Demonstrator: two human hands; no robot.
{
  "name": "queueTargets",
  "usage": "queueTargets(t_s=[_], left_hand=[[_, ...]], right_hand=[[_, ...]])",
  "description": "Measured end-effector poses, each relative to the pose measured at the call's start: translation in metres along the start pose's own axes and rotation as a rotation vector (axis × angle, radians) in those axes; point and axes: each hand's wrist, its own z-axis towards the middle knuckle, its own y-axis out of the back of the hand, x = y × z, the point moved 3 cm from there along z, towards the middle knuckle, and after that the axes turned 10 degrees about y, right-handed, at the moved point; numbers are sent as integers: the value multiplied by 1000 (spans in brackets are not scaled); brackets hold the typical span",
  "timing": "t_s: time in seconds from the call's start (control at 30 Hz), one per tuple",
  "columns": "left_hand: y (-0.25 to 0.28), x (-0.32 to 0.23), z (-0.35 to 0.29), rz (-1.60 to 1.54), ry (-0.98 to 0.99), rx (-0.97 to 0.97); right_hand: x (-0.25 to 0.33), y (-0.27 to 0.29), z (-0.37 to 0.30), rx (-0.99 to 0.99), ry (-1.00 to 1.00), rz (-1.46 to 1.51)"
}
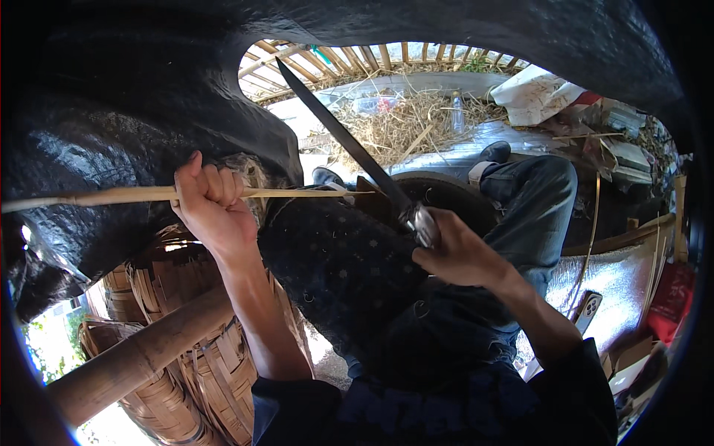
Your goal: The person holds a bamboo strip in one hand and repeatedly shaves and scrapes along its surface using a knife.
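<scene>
A long, pale bamboo strip [111,195] runs across from the left edge. My left hand [212,197] is closed around it, and its thin end reaches right toward the knife. In my right hand [465,249] is the handle of a long knife [346,141], its dark blade slanting up and to the left. The strip's tip lies close to the blade; whether they touch I cannot tell. A dark patterned cloth [335,253] covers my left thigh below the strip.
Bamboo baskets [186,386] and a thick bamboo pole [141,357] are at lower left. Black plastic sheeting [149,134] hangs left and overhead. Beyond my feet lie shavings [401,123] and a plastic bottle [457,111]. A phone [587,311] and a red bag [671,305] are at right.
</scene>
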Motion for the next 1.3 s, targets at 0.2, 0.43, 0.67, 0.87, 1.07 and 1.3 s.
queueTargets(t_s=[0.2, 0.43, 0.67, 0.87, 1.07, 1.3], left_hand=[[-11, 6, -3, -2, 27, 208], [1, 2, -3, -27, -28, 165], [-2, 6, -5, -5, 13, 237], [0, 4, -7, -26, -33, 133], [1, -1, -1, 14, -140, -202], [7, 1, 0, 34, -179, -270]], right_hand=[[-63, -30, -9, 255, -416, 132], [-6, -1, 14, -10, 42, -54], [-71, -41, -13, 312, -467, 174], [-59, -16, 9, 77, -211, -57], [-53, -34, -9, 39, -106, -25], [-105, -34, 7, 66, -340, -230]])
